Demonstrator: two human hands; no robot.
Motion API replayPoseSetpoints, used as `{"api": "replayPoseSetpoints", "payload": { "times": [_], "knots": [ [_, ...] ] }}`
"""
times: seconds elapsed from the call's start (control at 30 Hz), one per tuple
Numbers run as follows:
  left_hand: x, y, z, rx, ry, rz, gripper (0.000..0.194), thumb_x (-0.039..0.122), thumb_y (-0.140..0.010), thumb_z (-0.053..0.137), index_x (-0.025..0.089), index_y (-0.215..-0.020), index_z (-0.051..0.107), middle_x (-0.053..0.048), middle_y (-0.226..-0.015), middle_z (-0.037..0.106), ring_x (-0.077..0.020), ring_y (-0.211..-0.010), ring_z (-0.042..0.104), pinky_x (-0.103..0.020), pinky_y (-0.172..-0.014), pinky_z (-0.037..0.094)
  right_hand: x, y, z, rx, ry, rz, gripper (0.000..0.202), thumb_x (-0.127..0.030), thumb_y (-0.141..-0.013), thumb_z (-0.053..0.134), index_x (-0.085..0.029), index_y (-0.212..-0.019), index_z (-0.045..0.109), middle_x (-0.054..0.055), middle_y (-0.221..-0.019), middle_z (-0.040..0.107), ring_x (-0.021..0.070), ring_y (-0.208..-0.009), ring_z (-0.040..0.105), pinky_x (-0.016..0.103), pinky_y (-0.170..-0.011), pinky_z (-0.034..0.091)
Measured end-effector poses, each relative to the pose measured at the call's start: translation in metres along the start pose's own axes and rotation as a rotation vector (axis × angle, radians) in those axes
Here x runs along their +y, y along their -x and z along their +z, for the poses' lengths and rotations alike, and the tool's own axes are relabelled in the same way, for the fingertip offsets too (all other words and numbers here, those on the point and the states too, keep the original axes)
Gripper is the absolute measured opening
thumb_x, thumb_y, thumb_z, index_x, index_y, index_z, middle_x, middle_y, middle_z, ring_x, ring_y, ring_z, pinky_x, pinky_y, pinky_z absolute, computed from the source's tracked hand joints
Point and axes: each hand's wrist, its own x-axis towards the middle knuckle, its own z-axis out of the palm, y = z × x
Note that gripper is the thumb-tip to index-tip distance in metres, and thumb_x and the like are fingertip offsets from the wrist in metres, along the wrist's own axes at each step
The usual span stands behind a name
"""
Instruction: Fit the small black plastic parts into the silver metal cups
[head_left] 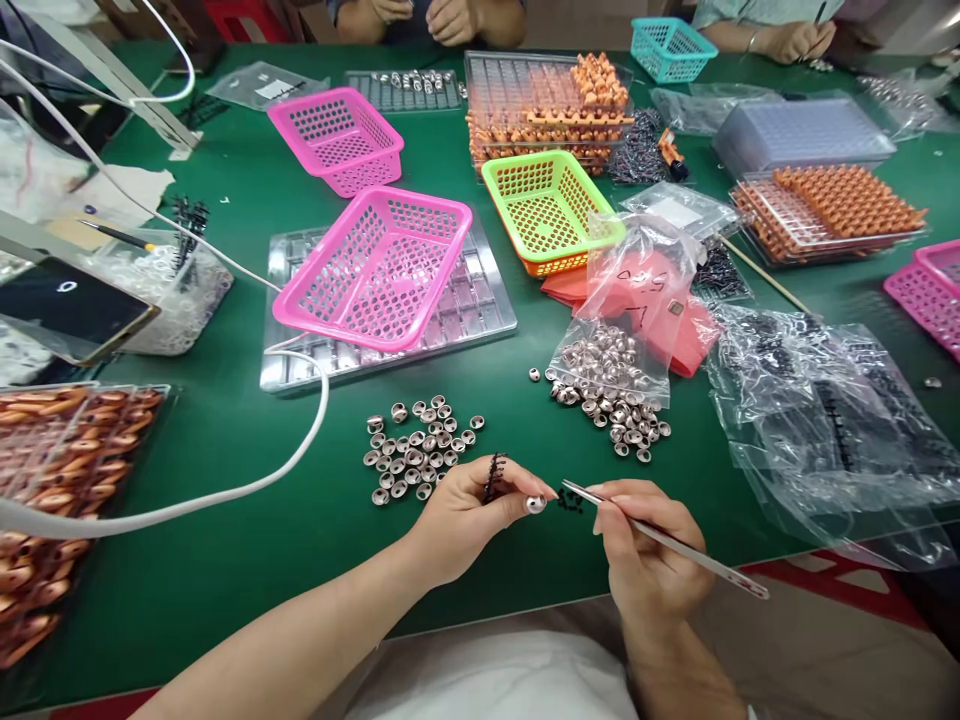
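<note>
Between the thumb and forefinger of my left hand [465, 515] is a small silver metal cup [535, 504] with a dark hole. A strip of tiny black parts [494, 478] is also tucked in that hand's fingers. My right hand [652, 550] grips metal tweezers [675, 545], their tips pointing left toward the cup, a little apart from it. Loose black bits [571, 500] lie on the green table [300, 590] just behind the tweezer tips. Left of my hands is a spread of similar silver cups [412, 455]. More silver cups [630, 425] spill from a clear bag [626, 340].
A pink basket [375, 270] rests on a metal tray [487, 290], with a white cable [322, 400] looping nearby. A green basket [551, 205] stands behind the bag. Plastic bags with black strips [832, 420] lie right. Orange parts [60, 480] fill trays at left. Co-workers' hands [450, 18] show across the table.
</note>
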Motion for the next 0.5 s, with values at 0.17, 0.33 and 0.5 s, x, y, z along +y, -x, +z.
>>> {"api": "replayPoseSetpoints", "payload": {
  "times": [0.17,0.33,0.5],
  "knots": [
    [-0.0019,0.0008,-0.0003,0.005,-0.027,0.035,0.016,0.030,-0.076,0.084,0.017,-0.076,0.074,-0.008,-0.086,0.080,-0.0208,-0.082,0.073,-0.031,-0.076,0.058,0.0004,0.0009,-0.0009,0.001,-0.009,0.016,0.020,-0.006,-0.085,0.069,-0.022,-0.097,0.065,0.003,-0.085,0.073,0.0183,-0.075,0.072,0.027,-0.049,0.059],
    [-0.0009,0.0027,0.0010,0.039,-0.103,0.063,0.015,0.030,-0.077,0.083,0.017,-0.077,0.075,-0.009,-0.087,0.081,-0.0205,-0.082,0.073,-0.030,-0.078,0.058,0.0002,0.0003,-0.0007,0.000,-0.025,0.011,0.020,-0.006,-0.085,0.069,-0.022,-0.097,0.066,0.003,-0.085,0.073,0.0188,-0.075,0.073,0.027,-0.050,0.060],
    [-0.0015,0.0025,0.0012,0.044,-0.111,0.034,0.017,0.031,-0.077,0.084,0.016,-0.078,0.075,-0.009,-0.086,0.081,-0.0197,-0.080,0.072,-0.029,-0.075,0.057,-0.0005,-0.0010,-0.0004,0.002,-0.014,0.008,0.018,-0.008,-0.085,0.069,-0.022,-0.096,0.066,0.003,-0.084,0.074,0.0186,-0.074,0.073,0.027,-0.050,0.059]
  ]
}}
